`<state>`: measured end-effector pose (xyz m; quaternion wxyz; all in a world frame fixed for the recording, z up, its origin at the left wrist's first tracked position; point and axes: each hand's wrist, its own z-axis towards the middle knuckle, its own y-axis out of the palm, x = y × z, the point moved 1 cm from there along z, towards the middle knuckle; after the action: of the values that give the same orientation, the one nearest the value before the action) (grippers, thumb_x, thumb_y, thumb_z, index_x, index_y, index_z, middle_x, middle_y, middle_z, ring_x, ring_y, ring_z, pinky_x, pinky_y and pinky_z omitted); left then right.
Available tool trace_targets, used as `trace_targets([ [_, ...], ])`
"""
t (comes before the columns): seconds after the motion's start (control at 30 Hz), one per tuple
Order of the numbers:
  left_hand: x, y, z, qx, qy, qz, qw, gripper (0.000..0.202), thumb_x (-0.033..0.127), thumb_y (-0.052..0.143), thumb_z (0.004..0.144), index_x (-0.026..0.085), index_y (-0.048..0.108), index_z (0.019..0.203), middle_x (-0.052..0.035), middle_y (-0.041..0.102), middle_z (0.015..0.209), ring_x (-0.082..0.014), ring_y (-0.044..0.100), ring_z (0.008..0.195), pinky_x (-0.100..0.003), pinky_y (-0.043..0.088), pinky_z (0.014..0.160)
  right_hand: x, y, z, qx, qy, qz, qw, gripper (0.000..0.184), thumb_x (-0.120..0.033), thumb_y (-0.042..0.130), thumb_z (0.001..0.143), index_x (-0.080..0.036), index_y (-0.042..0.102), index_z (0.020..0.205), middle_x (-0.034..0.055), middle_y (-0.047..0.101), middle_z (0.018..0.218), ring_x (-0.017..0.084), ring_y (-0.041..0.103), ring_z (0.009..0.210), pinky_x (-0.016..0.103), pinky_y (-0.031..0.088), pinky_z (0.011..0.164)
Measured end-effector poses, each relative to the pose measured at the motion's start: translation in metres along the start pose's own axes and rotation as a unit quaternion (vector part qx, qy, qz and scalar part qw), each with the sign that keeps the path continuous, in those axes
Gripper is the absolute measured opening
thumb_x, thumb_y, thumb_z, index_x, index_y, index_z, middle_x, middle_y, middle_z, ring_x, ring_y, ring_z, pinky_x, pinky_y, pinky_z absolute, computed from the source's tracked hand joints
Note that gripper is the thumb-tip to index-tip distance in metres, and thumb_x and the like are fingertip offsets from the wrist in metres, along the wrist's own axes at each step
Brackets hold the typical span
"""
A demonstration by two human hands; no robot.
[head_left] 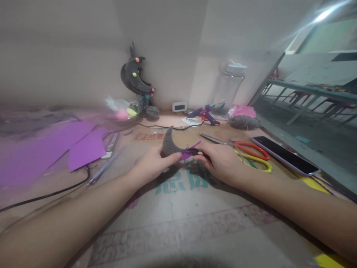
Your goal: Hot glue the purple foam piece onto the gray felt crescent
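Observation:
Both hands hold a crescent-shaped piece [169,144] wrapped in grey yarn, with a purple paper tip showing at its right end. My left hand [152,165] pinches the grey wrapped part from the left, fingers closed. My right hand [219,160] pinches the purple end from the right, fingers closed on it. The piece is held just above a cardboard work surface [178,212] with printed green characters.
Scissors with red and yellow handles [248,152] and a phone [284,154] lie right of my hands. Purple paper sheets [55,149] and a black cable [55,191] lie left. At the back stand a finished yarn moon [134,76], a glue gun [203,113], grey yarn [244,121], a clear jar [231,87].

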<state>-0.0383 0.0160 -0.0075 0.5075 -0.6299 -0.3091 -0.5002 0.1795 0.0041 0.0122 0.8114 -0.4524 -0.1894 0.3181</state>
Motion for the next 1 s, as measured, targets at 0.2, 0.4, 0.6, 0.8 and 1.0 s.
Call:
trace_targets([
  [0.2, 0.0028, 0.0003, -0.0009, -0.023, 0.004, -0.009, 1.000, 0.036, 0.048, 0.064, 0.078, 0.019, 0.071, 0.099, -0.0046, 0.074, 0.096, -0.0211, 0.066, 0.085, -0.030, 0.049, 0.074, 0.0005, 0.0020, -0.0002, 0.005, 0.007, -0.012, 1.000, 0.046, -0.045, 0.031, 0.100, -0.014, 0.065, 0.098, 0.0079, 0.071, 0.077, 0.018, 0.064, 0.065, 0.027, 0.038, 0.056],
  [0.4, 0.0030, 0.0004, -0.0009, -0.036, -0.006, -0.010, 0.999, 0.039, 0.050, 0.065, 0.077, 0.019, 0.070, 0.099, -0.0057, 0.074, 0.095, -0.0221, 0.066, 0.085, -0.030, 0.049, 0.071, 0.0031, 0.0042, -0.0015, -0.001, 0.003, -0.011, 1.000, 0.041, -0.043, 0.036, 0.099, -0.014, 0.065, 0.098, 0.0079, 0.071, 0.077, 0.019, 0.064, 0.065, 0.027, 0.038, 0.056],
  [0.6, 0.0025, 0.0009, -0.0006, -0.045, 0.006, -0.028, 0.999, 0.040, 0.048, 0.065, 0.078, 0.016, 0.070, 0.101, -0.0058, 0.074, 0.095, -0.0228, 0.065, 0.086, -0.031, 0.049, 0.074, 0.0032, 0.0026, -0.0004, -0.037, 0.023, 0.007, 0.999, 0.037, -0.041, 0.038, 0.099, -0.016, 0.065, 0.103, 0.0076, 0.073, 0.084, 0.019, 0.066, 0.071, 0.027, 0.039, 0.059],
  [0.8, 0.0047, 0.0008, -0.0016, -0.068, 0.011, -0.051, 0.996, 0.035, 0.045, 0.064, 0.080, 0.016, 0.070, 0.100, -0.0061, 0.074, 0.096, -0.0224, 0.065, 0.089, -0.031, 0.049, 0.079, 0.0042, 0.0013, 0.0002, -0.053, 0.023, 0.033, 0.998, 0.035, -0.039, 0.040, 0.098, -0.016, 0.065, 0.103, 0.0073, 0.073, 0.086, 0.019, 0.066, 0.073, 0.027, 0.040, 0.061],
  [1.0, 0.0042, -0.0006, -0.0001, -0.086, 0.013, -0.054, 0.995, 0.034, 0.046, 0.066, 0.078, 0.018, 0.070, 0.098, -0.0057, 0.073, 0.095, -0.0218, 0.066, 0.088, -0.031, 0.049, 0.079, 0.0069, 0.0029, -0.0002, -0.073, 0.028, 0.050, 0.996, 0.035, -0.040, 0.040, 0.098, -0.016, 0.065, 0.108, 0.0088, 0.074, 0.093, 0.020, 0.067, 0.079, 0.028, 0.042, 0.066],
])
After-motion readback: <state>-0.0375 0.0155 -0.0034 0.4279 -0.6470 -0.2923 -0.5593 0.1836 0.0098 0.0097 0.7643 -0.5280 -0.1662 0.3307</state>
